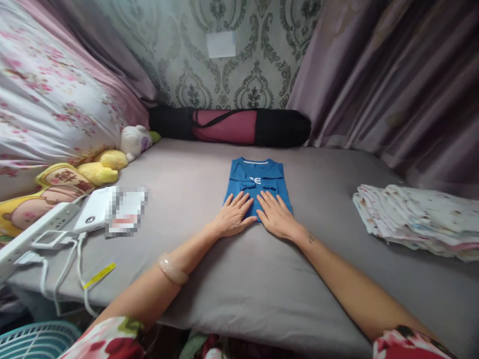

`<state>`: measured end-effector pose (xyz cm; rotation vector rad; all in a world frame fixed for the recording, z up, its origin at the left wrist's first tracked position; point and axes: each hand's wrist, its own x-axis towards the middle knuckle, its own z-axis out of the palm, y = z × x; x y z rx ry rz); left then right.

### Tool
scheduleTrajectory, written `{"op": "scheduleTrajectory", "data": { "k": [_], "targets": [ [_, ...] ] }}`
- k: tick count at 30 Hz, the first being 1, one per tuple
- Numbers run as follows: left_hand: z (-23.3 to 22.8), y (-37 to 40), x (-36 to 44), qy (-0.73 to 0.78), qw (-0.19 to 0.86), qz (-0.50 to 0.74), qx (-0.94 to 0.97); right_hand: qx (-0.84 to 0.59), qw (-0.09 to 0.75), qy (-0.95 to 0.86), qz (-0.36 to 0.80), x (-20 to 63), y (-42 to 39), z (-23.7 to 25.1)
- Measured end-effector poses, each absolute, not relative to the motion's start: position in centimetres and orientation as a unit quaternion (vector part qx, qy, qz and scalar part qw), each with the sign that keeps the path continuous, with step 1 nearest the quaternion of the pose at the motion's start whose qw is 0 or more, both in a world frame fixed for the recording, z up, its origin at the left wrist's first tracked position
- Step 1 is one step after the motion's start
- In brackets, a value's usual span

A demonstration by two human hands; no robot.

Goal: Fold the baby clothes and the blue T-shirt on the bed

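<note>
A blue shirt (256, 179) lies folded into a narrow rectangle on the grey bed sheet (232, 279), collar toward the wall. My left hand (234, 215) rests flat on its near left corner, fingers spread. Pressed flat beside it on the near right corner is my right hand (276, 215). Neither hand grips anything. A pale bangle (171, 269) sits on my left wrist.
A stack of folded patterned cloths (419, 222) lies at the right. At the left are a power strip (33, 230), white chargers with cables (93, 212) and plush toys (101, 167). A black and pink roll bag (232, 127) lies along the wall. Curtains hang on the right.
</note>
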<state>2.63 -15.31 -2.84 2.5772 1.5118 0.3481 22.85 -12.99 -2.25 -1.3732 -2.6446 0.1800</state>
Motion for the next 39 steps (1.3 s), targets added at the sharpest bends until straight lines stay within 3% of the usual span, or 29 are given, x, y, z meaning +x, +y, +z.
{"op": "scheduleTrajectory", "data": {
  "k": [5,9,18,26,32,39],
  "targets": [
    [-2.9,-15.3,0.4,0.447,0.098,0.194,0.868,-0.429,0.090,-0.890,0.126,24.3,-12.8,-1.5],
    [-2.4,-16.0,-0.4,0.425,0.045,0.242,0.871,-0.431,0.103,-0.885,0.144,26.6,-13.6,-1.2],
    [-0.7,-16.8,0.4,0.346,-0.036,0.171,0.922,-0.442,0.113,-0.874,0.169,29.3,-15.3,-1.3],
    [-0.7,-17.1,0.5,0.370,-0.023,0.178,0.911,-0.438,0.100,-0.882,0.142,29.1,-15.1,-1.2],
    [-1.3,-17.0,0.2,0.482,0.021,0.133,0.866,-0.458,0.074,-0.874,0.146,28.8,-15.7,-0.6],
    [-0.9,-16.8,-0.4,0.417,-0.007,0.180,0.891,-0.439,0.081,-0.887,0.118,28.5,-15.9,0.0]
  ]
}}
